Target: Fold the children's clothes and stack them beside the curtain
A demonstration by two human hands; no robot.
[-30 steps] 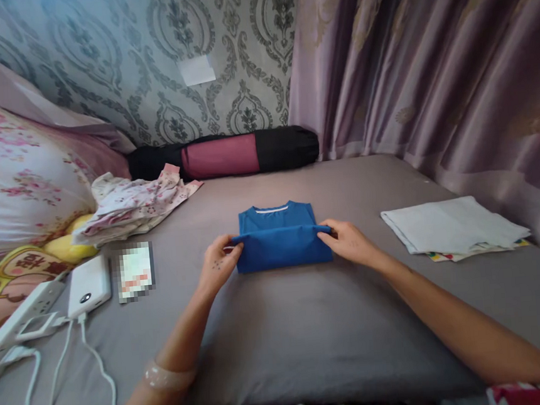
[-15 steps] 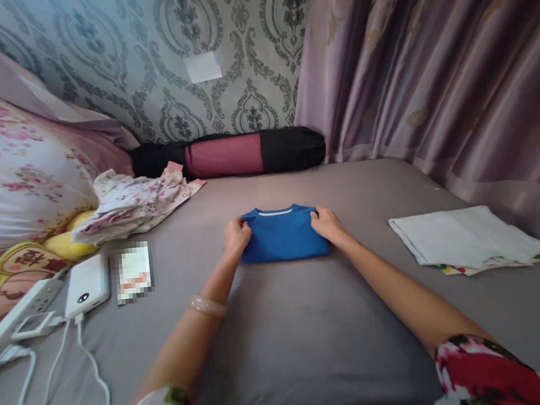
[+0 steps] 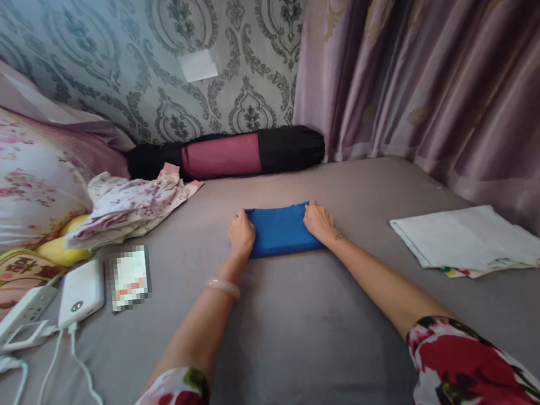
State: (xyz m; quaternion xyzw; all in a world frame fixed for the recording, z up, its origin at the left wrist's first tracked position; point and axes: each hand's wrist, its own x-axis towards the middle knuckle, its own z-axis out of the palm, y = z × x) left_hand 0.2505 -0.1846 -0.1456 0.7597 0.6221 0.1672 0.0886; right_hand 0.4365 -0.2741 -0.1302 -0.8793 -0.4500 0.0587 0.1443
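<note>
My left grip [image 3: 243,232] and right grip [image 3: 319,221] pinch far corners of blue cloth [image 3: 279,230]; likely mid-fold; next move calls for even edges.

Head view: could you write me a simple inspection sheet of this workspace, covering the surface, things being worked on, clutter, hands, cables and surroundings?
Surface: grey sheet, slightly creased.
Job's things: blue garment, folded into a compact bundle on the sheet.
Clutter: crumpled floral clothes, white device, power strip and pixelated item at left; folded white cloth at right.
Hands: left hand and right hand grip the garment at opposite sides.
Cables: white cables at left, apart from the garment.
Surroundings: patterned wall, purple curtain, black-and-pink roll.
</note>
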